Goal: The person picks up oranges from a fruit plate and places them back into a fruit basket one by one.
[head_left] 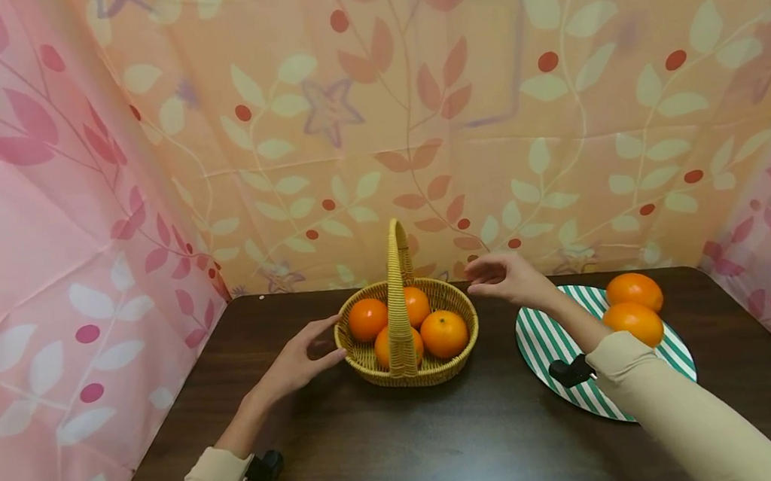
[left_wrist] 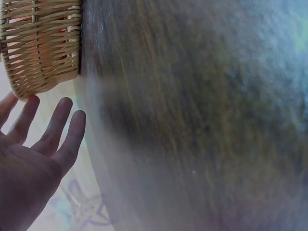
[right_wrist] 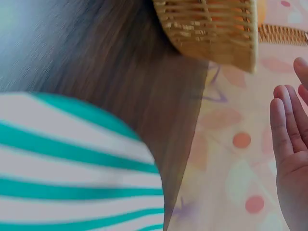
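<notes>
A yellow wicker basket [head_left: 369, 378] with a tall arched handle stands in the middle of the table, several oranges [head_left: 444, 334] inside it. My left hand [head_left: 300, 360] is at the basket's left side, thumb and fingertips right at the rim. In the left wrist view its fingers [left_wrist: 57, 122] are spread and extended, with fingertips at the basket's edge. My right hand [head_left: 514, 279] hovers beyond the basket's right rim, fingers loosely bent, holding nothing. In the right wrist view this hand [right_wrist: 291, 149] is apart from the basket [right_wrist: 211, 43].
To the right lies a round plate [head_left: 536, 342] with green and white stripes, partly under my right forearm. Two oranges [head_left: 633, 324] sit on its right part. The dark wooden table [head_left: 388, 452] ends at a patterned cloth [head_left: 404, 133] behind, with more cloth at both sides.
</notes>
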Demonstrator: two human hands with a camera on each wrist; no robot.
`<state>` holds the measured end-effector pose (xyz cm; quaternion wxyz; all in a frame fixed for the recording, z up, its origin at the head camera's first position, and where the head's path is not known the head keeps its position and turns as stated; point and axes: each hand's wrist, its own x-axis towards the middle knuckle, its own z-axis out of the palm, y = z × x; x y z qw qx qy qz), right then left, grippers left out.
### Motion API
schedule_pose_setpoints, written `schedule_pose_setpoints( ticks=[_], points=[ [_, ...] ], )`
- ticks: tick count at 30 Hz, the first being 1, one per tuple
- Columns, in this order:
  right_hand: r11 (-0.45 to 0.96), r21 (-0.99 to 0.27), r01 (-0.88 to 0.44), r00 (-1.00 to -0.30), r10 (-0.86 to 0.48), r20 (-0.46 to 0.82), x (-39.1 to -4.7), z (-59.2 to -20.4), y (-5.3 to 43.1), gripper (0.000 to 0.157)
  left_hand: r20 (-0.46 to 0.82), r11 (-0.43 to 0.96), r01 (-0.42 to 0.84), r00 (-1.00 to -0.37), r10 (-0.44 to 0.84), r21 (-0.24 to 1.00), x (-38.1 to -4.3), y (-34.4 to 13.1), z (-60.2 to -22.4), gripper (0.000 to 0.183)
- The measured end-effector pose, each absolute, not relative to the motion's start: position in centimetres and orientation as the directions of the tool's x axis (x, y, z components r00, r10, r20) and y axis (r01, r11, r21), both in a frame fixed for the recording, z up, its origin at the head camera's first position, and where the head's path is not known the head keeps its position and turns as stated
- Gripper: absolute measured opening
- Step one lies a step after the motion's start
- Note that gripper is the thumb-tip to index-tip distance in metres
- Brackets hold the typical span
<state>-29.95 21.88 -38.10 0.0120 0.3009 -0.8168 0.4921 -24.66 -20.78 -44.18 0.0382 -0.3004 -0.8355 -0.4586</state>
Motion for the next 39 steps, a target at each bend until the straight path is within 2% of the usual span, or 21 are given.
schedule_pose_setpoints(
  ticks=[4, 13, 24, 39],
  points=[
    [0.355, -0.78, -0.516, -0.818, -0.474, 0.326, -29.1, -37.9, 23.8, 0.028, 0.332, 0.407, 0.53, -0.822, 0.463, 0.745, -24.6, -20.9, -44.1, 0.063],
    [0.382, -0.788, -0.484, -0.843, -0.447, 0.301, -27.9, -37.6, 26.9, 0.03, 0.291, 0.423, 0.495, -0.839, 0.46, 0.759, -22.6, -20.3, -41.0, 0.06],
    [0.383, -0.783, -0.491, -0.842, -0.438, 0.314, -26.2, -37.1, 30.8, 0.031, 0.298, 0.424, 0.507, -0.833, 0.467, 0.751, -22.5, -20.4, -40.7, 0.06],
    [0.562, -0.742, -0.365, -0.929, -0.271, 0.252, -22.5, -36.4, 38.1, 0.032, 0.294, 0.426, 0.505, -0.833, 0.469, 0.751, -22.3, -20.4, -40.8, 0.061]
  ],
)
